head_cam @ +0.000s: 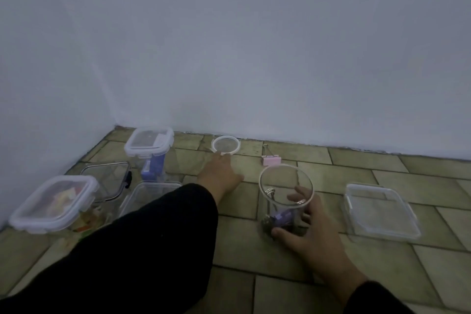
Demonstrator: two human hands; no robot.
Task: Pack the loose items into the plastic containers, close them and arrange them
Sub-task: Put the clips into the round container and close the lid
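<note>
Two hands share the job on a tiled floor (249, 250) by a pale wall. The right hand (313, 234) wraps the round jar (285, 186), thumb low on the near side and fingers curled round the far side, showing through the clear wall. The jar stands upright and open, with a purple clip (281, 218) and some metal loops at its bottom.

The left hand (219, 173), in a black sleeve (153, 237), is stretched out to the round lid (225, 145), which lies flat near the wall. Its fingertips meet the lid's near edge, but from behind the hand it cannot be told whether they pinch it or only touch it.

One pink binder clip (271, 159) lies loose on the floor just beyond the jar. To the left stand two closed containers (54, 201) (149, 145). A flat clear tray (379, 211) sits apart on the right.

The step in hand looks like fetching the jar's lid. The next move probably calls for a firm pinch on the lid's rim and a carry back over the jar's mouth, though the pink clip seems to belong inside first.
</note>
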